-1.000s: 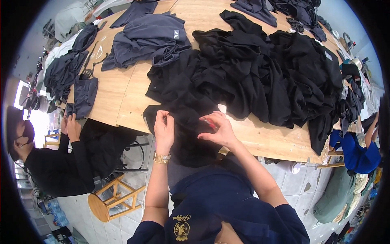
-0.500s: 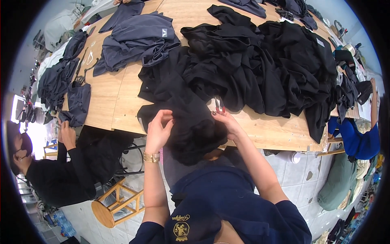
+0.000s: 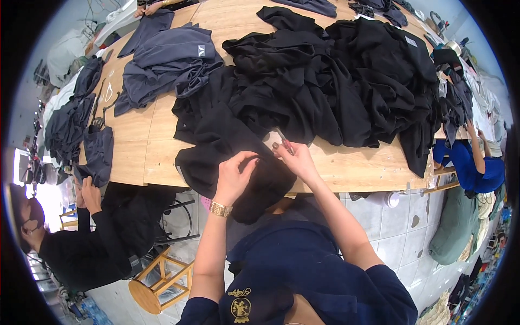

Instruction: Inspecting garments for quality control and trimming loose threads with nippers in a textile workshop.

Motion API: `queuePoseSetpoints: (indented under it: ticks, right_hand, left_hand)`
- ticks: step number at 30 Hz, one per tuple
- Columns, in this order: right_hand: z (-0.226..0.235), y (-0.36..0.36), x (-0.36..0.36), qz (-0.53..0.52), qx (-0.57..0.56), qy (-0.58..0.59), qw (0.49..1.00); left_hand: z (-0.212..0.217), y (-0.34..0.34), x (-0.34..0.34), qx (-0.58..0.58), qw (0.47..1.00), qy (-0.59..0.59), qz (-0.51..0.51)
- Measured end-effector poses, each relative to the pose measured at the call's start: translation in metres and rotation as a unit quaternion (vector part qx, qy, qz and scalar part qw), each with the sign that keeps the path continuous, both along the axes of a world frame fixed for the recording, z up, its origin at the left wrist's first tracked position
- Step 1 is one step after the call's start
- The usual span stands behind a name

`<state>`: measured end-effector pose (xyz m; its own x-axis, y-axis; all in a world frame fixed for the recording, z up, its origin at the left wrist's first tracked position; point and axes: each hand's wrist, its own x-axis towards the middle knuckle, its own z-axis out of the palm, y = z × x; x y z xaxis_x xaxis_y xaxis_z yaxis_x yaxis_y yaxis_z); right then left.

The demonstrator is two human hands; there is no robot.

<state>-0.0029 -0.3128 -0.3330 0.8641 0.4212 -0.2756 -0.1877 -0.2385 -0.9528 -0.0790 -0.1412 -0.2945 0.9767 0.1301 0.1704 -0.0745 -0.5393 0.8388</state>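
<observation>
A black garment (image 3: 216,138) hangs from the table edge down over my lap. My left hand (image 3: 236,174) is above its cloth, fingers curled and thumb and fingertips pinched together. What lies in that pinch, perhaps a bit of cloth or thread, is too small to make out. Right beside it, my right hand (image 3: 297,163) grips small red-handled thread snips (image 3: 287,146), their metal blades pointing away from me toward the black pile. The thumb and forefinger of that hand are close to the garment's upper edge.
A heap of black garments (image 3: 374,81) covers the table's middle and right. Dark grey garments (image 3: 168,65) lie farther left on the wooden table (image 3: 160,141). At the left a co-worker (image 3: 81,233) handles dark cloth; a wooden stool (image 3: 146,295) stands nearby. Another person (image 3: 479,170) works at the right.
My left hand has moved right, closer to my right hand. The snips have tilted, and my right hand has shifted slightly left. The garment has spread wider at the table edge.
</observation>
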Motion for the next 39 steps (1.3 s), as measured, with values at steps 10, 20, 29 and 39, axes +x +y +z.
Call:
queuePoseSetpoints:
  ticks: [10, 20, 29, 39]
  right_hand:
    - [-0.003, 0.0, -0.021, 0.064, 0.023, -0.049, 0.996]
    - [-0.016, 0.009, -0.027, 0.045, 0.108, 0.01, 0.993]
    - [-0.008, 0.004, -0.03, -0.043, 0.144, -0.022, 0.988]
    - [0.005, -0.005, -0.031, 0.095, -0.177, -0.43, 0.88]
  left_hand:
    - [0.006, 0.01, 0.002, -0.055, 0.994, 0.073, -0.061]
    - [0.016, 0.008, 0.007, 0.344, 0.93, -0.014, -0.128]
    - [0.032, 0.011, -0.001, 0.36, 0.925, 0.005, -0.119]
    - [0.017, 0.022, -0.003, 0.31, 0.945, 0.016, -0.099]
